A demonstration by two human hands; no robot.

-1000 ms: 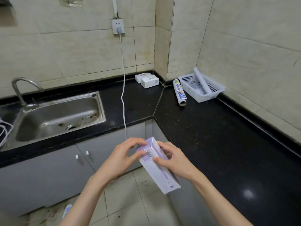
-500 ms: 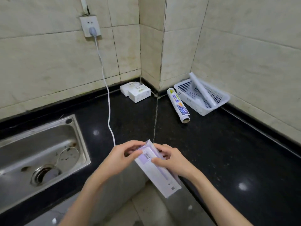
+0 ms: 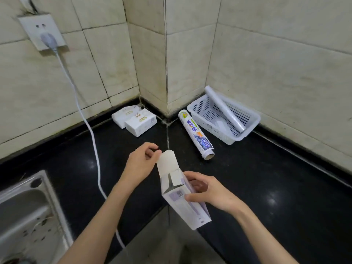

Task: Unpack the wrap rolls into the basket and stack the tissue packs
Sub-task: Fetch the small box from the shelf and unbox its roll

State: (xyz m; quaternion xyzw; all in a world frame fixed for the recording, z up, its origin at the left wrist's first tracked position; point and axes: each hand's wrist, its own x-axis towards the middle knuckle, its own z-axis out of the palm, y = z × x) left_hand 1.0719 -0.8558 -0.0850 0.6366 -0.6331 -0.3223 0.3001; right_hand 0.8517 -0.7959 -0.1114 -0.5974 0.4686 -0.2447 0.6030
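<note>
A long white and purple wrap box (image 3: 182, 199) is held tilted over the counter's inner corner. My right hand (image 3: 207, 191) grips its side. My left hand (image 3: 142, 162) pinches the box's end flap (image 3: 167, 159), which stands open. The inside of the box is dark and I cannot see a roll in it. A white mesh basket (image 3: 245, 134) stands by the right wall with a clear wrap roll (image 3: 224, 109) leaning in it. A printed wrap roll (image 3: 196, 134) lies on the counter left of the basket. Two white tissue packs (image 3: 135, 121) sit side by side in the back corner.
A black counter (image 3: 266, 183) wraps round the tiled corner. A white cable (image 3: 91, 130) runs from a wall socket (image 3: 42, 33) down across the counter and over its front edge. A steel sink (image 3: 24, 221) is at the lower left.
The box's end flap was shut before and now stands open, pulled up by my left hand. The view has moved closer to the counter corner and to the right.
</note>
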